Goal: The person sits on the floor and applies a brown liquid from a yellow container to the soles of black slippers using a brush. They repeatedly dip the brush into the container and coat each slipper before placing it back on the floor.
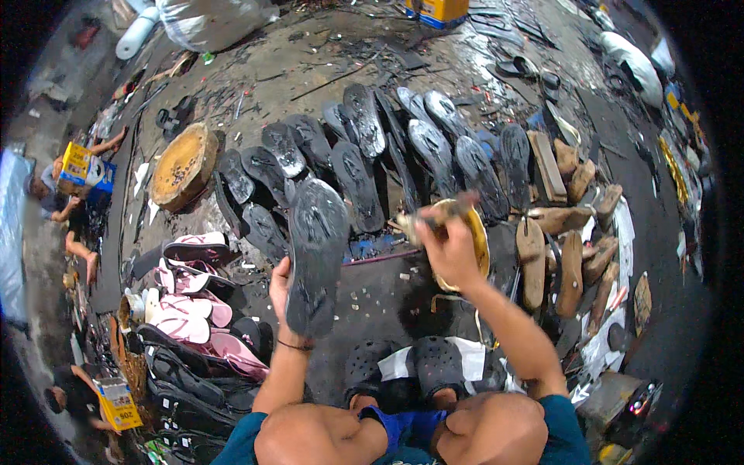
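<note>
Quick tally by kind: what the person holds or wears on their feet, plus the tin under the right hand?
Black sole, in left hand: 1
Blurred brush-like tool, in right hand: 1
Yellow tin: 1
Black clogs: 2
Total: 5

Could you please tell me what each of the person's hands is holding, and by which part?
The left hand grips a dark shoe sole by its lower edge. The right hand holds a brush, blurred, by its handle.
</note>
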Demonstrator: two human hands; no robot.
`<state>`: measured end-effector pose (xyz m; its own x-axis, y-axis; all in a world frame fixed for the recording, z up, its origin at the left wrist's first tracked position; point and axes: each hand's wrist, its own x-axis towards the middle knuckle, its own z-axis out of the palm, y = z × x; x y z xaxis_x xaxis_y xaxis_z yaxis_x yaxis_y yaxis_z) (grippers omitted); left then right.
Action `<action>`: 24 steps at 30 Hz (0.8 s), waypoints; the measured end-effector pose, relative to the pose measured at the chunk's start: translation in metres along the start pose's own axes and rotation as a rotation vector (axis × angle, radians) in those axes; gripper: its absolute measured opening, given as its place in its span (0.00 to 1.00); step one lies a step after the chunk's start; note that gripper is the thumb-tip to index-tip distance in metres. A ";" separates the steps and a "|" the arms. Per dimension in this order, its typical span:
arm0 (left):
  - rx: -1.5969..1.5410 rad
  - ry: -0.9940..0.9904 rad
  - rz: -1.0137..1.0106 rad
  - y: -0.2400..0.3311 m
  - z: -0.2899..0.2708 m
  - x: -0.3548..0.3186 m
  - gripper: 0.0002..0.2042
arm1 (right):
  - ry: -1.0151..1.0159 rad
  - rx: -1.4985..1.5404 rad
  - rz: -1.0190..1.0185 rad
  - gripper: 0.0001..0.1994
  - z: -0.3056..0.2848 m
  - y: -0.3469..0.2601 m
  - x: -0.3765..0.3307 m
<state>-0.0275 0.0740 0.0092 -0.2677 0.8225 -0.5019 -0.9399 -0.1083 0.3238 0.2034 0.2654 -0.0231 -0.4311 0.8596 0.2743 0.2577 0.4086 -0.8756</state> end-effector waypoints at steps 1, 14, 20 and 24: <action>0.047 -0.029 0.074 0.011 -0.002 0.014 0.22 | 0.029 0.019 -0.028 0.10 -0.001 0.000 -0.019; 0.256 0.276 0.330 0.082 0.046 0.304 0.17 | -0.144 0.003 0.594 0.11 -0.057 -0.044 -0.100; 0.725 0.192 0.573 0.021 -0.058 0.143 0.09 | -0.077 -0.288 0.365 0.14 -0.067 -0.008 -0.072; 1.168 0.519 0.683 -0.012 -0.075 -0.033 0.14 | -0.075 -0.490 0.208 0.16 -0.072 0.028 -0.039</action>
<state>-0.0231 0.0063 -0.0389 -0.8681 0.4789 -0.1309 0.0387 0.3281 0.9438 0.2901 0.2653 -0.0298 -0.3844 0.9205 0.0699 0.7097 0.3431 -0.6153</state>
